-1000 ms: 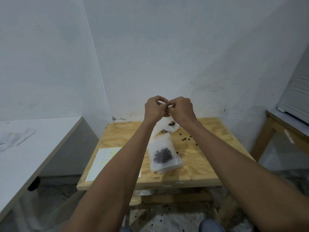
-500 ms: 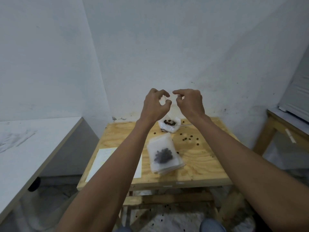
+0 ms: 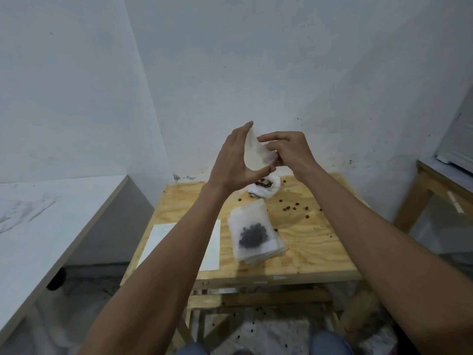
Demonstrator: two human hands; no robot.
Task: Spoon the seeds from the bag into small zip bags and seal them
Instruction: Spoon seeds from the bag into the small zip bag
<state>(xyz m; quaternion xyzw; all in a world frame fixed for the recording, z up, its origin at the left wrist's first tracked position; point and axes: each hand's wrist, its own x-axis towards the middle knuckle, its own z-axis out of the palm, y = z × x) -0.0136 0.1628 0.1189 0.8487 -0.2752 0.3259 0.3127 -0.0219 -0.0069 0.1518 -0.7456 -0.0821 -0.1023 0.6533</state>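
A small translucent zip bag (image 3: 256, 152) is held raised between both hands: the left hand (image 3: 234, 162) cradles it (fingers extended, thumb beneath), the right hand (image 3: 290, 149) pinches its edge. Below them, the white seed bag (image 3: 263, 187) is seen.

2 pale, whitewashed walls (image 3: 281, 60) met in a corner, scuffed and stained near their base. A plywood table (image 3: 320, 257) stood against them on a wooden frame. To the left ran a white counter (image 3: 51, 221) with a grey edge; at the right, another wooden table (image 3: 435, 185) carried something white. The floor (image 3: 268, 334) below looked mottled grey and was dotted with dark specks. The light was dim and even.
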